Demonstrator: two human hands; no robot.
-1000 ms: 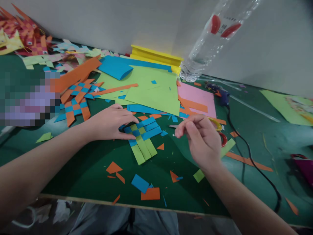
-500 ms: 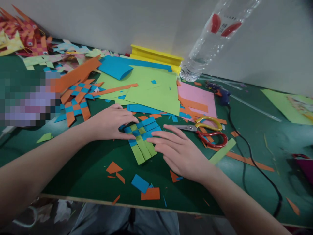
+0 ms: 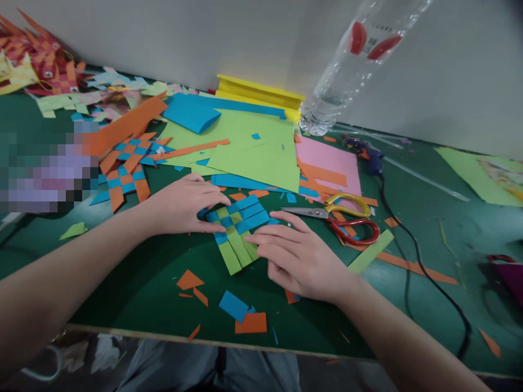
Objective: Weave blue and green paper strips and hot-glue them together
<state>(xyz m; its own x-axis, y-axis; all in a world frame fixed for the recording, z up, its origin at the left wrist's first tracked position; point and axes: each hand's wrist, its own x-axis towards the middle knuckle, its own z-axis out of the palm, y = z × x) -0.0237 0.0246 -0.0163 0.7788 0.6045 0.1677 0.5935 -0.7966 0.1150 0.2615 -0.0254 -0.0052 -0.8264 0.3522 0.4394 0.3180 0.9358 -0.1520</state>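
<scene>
A woven paper piece [image 3: 236, 220] of blue and green strips lies flat on the green table; its loose blue ends point right and its green ends toward me. My left hand [image 3: 180, 204] grips its left corner between thumb and forefinger. From the right, my right hand [image 3: 300, 253] reaches over the lower right part, fingers stretched out, tips at the green strips. Just beyond that hand lies a pair of scissors [image 3: 314, 213] with one yellow and one red handle loop, blades pointing left.
Colored paper sheets [image 3: 257, 158] are stacked behind. A clear bottle [image 3: 339, 81] stands by the wall. A glue gun [image 3: 371, 160] trails a black cord at right. Woven orange-and-blue pieces [image 3: 126, 177] lie at left. Paper scraps [image 3: 234, 306] dot the front.
My right hand has shifted slightly, its fingers drawn a little closer together and lower. The left hand and woven piece stay nearly the same.
</scene>
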